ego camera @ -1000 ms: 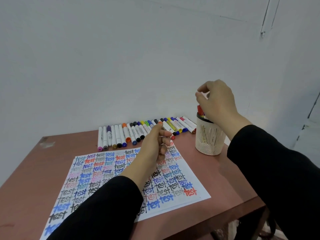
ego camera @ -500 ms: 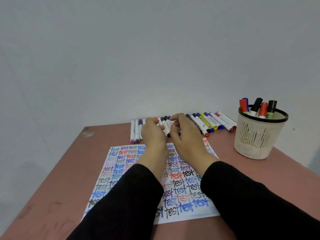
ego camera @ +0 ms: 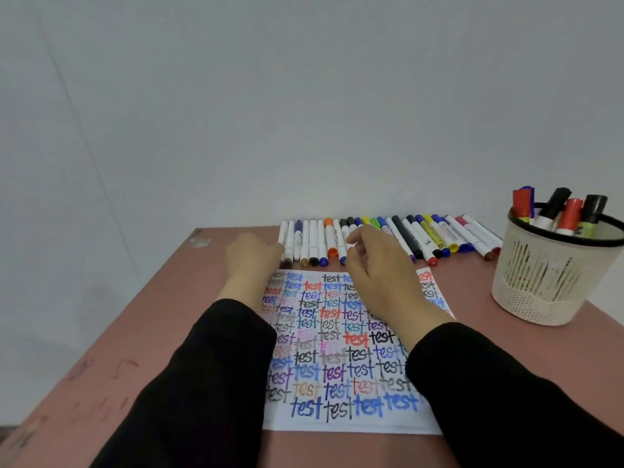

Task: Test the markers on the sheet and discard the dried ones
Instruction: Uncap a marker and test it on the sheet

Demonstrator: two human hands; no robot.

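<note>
Markers: a long row (ego camera: pixel 407 236) lies side by side along the far edge of the table (ego camera: pixel 141 332), against the wall, just beyond the sheet (ego camera: pixel 337 366).
Basket: a white mesh one with a black rim (ego camera: pixel 540 292), standing at the right of the table, apart from the sheet.
In the basket: five markers upright, with two red caps, two black and one blue.
Counts: one sheet, filled with the word "test" in many colours; one basket; more than twenty markers in the row.
Left hand: (ego camera: pixel 251 261) at the row's left end, against the first marker; its fingers are hidden, so the grip cannot be told.
Right hand: (ego camera: pixel 378 268) over the middle of the row, fingers loosely curled, thumb and forefinger narrowly apart; whether they pinch a marker cannot be told.
Hidden: the right hand covers several markers, so there is no exact count; black sleeves cover the sheet's side edges; the frame cuts off the basket's right side.
</note>
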